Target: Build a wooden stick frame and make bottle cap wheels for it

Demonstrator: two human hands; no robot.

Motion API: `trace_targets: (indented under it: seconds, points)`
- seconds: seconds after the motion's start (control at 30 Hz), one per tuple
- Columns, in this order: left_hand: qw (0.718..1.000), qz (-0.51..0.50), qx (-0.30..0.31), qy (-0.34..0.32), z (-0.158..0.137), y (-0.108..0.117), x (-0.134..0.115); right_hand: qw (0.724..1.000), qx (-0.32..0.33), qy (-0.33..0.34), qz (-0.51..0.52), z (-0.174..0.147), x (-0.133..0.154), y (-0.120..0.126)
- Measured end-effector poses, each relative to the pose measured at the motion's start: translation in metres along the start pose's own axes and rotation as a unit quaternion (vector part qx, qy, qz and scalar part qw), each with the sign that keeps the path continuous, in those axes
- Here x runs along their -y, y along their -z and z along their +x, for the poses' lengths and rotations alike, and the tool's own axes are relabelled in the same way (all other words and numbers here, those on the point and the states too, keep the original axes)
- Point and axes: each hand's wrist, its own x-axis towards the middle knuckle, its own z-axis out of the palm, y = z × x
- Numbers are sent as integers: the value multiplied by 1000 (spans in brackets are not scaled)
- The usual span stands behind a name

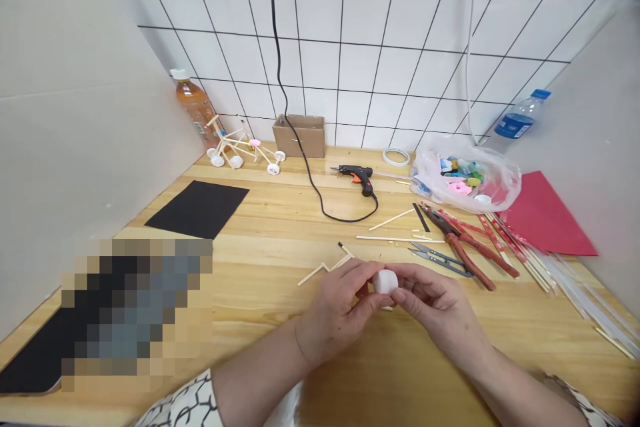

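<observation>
Between both hands, above the front middle of the wooden table, is a white bottle cap point(385, 281), seen from its side. My left hand point(343, 297) pinches it from the left with thumb and fingers. From the right, my right hand point(440, 307) grips it with its thumb and fingertips. Thin wooden sticks point(325, 267) joined at angles lie just beyond my left hand. Past my right hand are grey thread snips point(440, 259) and red-handled pliers point(467, 240).
A black glue gun point(356, 175) lies mid-table, its cord running up the wall. Behind stand a stick model with cap wheels point(240, 147), a cardboard box point(300, 137) and a tea bottle point(194, 103). A plastic bag of caps point(465, 177) and red card point(550, 217) are at right.
</observation>
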Motion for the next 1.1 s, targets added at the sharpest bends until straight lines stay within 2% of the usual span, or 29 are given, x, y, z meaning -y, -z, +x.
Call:
trace_targets:
  seconds: [0.27, 0.7, 0.83, 1.1]
  points:
    - [998, -25, -6, 60, -1, -1, 0, 1000, -5, 9, -8, -3, -4, -1]
    - [997, -46, -22, 59, 1, -1, -2, 1000, -4, -5, -3, 0, -5, -1]
    - [998, -20, -5, 62, 2, -1, -4, 1000, -10, -18, 17, 0, -7, -2]
    - [996, 78, 35, 6, -2, -2, -1, 998, -15, -39, 37, 1, -15, -1]
